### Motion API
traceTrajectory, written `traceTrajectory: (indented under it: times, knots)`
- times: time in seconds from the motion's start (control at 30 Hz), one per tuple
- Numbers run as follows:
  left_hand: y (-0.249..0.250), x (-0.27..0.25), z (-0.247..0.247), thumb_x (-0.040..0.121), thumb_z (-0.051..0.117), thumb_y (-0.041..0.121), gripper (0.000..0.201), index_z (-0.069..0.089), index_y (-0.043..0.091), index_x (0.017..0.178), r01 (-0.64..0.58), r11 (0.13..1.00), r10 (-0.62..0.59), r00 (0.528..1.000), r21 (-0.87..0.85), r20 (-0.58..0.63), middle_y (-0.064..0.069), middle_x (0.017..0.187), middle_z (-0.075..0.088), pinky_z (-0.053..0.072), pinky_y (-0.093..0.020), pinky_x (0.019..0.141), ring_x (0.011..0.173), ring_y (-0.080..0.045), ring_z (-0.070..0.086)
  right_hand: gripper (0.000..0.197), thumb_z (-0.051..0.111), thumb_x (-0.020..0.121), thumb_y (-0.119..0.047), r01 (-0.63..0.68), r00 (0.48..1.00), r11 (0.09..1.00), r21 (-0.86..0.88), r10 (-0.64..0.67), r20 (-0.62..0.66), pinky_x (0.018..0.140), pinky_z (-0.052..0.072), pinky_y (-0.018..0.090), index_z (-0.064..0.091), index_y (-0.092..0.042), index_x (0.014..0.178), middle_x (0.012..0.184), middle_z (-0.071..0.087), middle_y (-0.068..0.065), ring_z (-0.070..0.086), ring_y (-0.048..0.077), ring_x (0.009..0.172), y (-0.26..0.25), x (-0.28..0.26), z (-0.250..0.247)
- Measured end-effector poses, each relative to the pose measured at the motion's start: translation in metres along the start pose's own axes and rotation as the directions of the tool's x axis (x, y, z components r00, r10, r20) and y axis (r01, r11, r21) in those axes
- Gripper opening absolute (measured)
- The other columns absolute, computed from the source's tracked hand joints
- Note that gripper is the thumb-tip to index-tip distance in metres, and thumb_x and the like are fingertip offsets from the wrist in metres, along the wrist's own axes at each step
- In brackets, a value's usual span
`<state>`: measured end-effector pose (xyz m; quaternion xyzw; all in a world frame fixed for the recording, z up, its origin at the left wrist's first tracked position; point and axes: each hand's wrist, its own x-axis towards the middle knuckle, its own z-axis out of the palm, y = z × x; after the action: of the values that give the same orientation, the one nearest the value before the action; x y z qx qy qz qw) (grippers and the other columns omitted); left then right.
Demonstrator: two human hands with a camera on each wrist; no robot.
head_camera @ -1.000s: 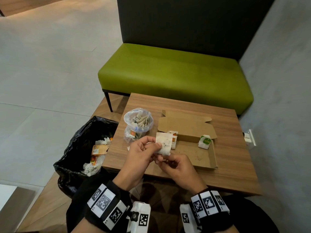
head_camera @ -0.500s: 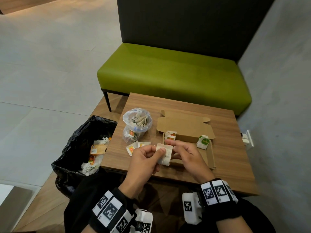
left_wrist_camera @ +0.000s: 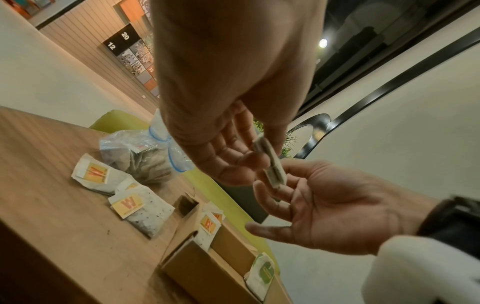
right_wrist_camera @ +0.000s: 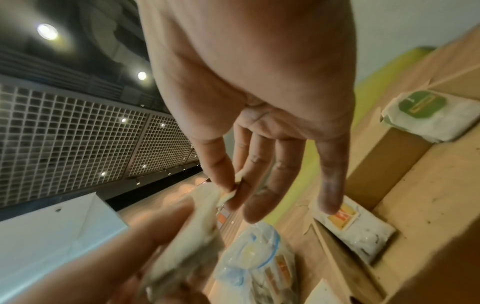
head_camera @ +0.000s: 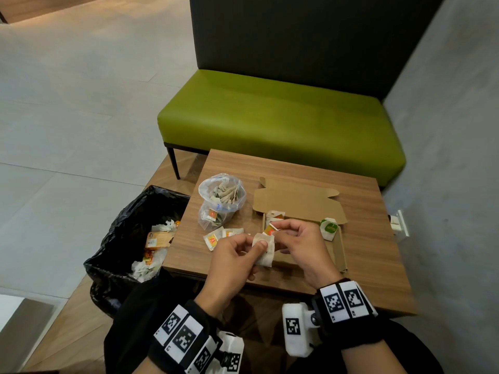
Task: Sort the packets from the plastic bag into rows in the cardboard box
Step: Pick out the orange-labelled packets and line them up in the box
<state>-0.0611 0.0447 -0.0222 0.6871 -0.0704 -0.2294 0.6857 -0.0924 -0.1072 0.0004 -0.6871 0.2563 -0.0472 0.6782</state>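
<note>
Inside the cardboard box [head_camera: 338, 249] only a couple of orange-tag packets [head_camera: 275, 215] and one green packet [head_camera: 329, 228] stood, the plastic bag [head_camera: 222, 198] on the tabletop [head_camera: 370, 211] remained mostly full, two loose packets [head_camera: 219, 236] lay beside it, and the left hand [head_camera: 233, 261] pinched a plain packet [head_camera: 264, 249] while the right hand [head_camera: 302, 247] pinched its tag, so most sorting was left.

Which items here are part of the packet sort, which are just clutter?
Job:
- plastic bag of packets
- cardboard box
- packet held by left hand and right hand
- loose packets on table
- green-label packet in box

Lying about:
- black bin bag
- green bench

Wooden table [head_camera: 364, 255] — bag [head_camera: 222, 198], box [head_camera: 339, 252], packets [head_camera: 213, 238]
</note>
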Motion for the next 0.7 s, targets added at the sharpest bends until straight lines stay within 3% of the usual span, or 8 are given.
traceTrajectory:
  times: [0.17,0.27,0.37,0.47,0.57,0.7]
  knots:
    - [-0.002,0.0,-0.001,0.092,0.068,0.02,0.013,0.073,0.012,0.083,-0.017,0.997,0.019,1.0,0.081,-0.016,-0.004,0.063,0.064,0.045,-0.029,0.048,0.051,-0.016,0.056,0.008,0.069,0.087,-0.005,-0.097,0.995,0.993,-0.062,0.098,0.027,0.063,0.048,0.024,0.073,-0.012,0.085,0.07,0.073,-0.005,0.066,0.006,0.058,-0.008,0.001,-0.001]
    - [0.0,0.001,0.001,0.09,0.068,0.017,0.019,0.07,0.01,0.073,0.025,0.997,-0.023,0.999,0.073,-0.034,-0.002,0.058,0.06,0.046,-0.029,0.049,0.05,-0.015,0.055,0.01,0.073,0.084,-0.002,0.062,0.998,0.988,-0.138,-0.063,0.0,0.059,0.049,0.015,0.074,-0.012,0.082,0.074,0.073,-0.001,0.065,0.004,0.064,-0.008,0.0,0.003]
    - [0.002,0.001,0.003,0.091,0.068,0.016,0.025,0.066,0.009,0.066,0.078,0.997,-0.077,0.996,0.008,-0.048,-0.004,0.056,0.058,0.046,-0.029,0.047,0.047,-0.015,0.053,0.018,0.075,0.08,-0.005,0.276,0.96,0.909,-0.313,-0.278,0.037,0.068,0.053,0.017,0.076,-0.022,0.079,0.077,0.074,-0.007,0.067,0.002,0.074,-0.003,-0.007,0.006]
    - [0.001,0.003,0.002,0.094,0.064,0.015,0.026,0.067,-0.001,0.074,0.095,0.993,-0.099,0.994,-0.071,-0.055,-0.008,0.061,0.057,0.044,-0.027,0.044,0.049,-0.015,0.053,0.019,0.076,0.079,-0.004,0.441,0.896,0.818,-0.37,-0.427,0.125,0.083,0.051,0.014,0.078,-0.022,0.084,0.091,0.073,-0.012,0.067,0.003,0.091,0.005,-0.015,0.004]
    - [0.0,0.004,0.001,0.097,0.06,0.013,0.023,0.072,0.0,0.083,0.109,0.986,-0.114,0.993,-0.123,-0.033,-0.009,0.069,0.061,0.047,-0.028,0.045,0.056,-0.015,0.056,0.019,0.076,0.081,-0.008,0.472,0.878,0.779,-0.412,-0.458,0.141,0.091,0.046,0.011,0.08,-0.024,0.091,0.102,0.071,-0.014,0.065,0.0,0.102,0.012,-0.019,0.001]
    - [0.002,0.003,0.001,0.099,0.055,0.015,0.026,0.075,0.005,0.087,0.155,0.962,-0.151,0.988,-0.226,0.034,-0.009,0.075,0.065,0.047,-0.029,0.048,0.06,-0.018,0.057,0.022,0.076,0.081,-0.007,0.497,0.863,0.765,-0.41,-0.484,0.143,0.085,0.046,0.007,0.08,-0.024,0.095,0.1,0.072,-0.016,0.067,0.0,0.096,0.018,-0.019,-0.001]
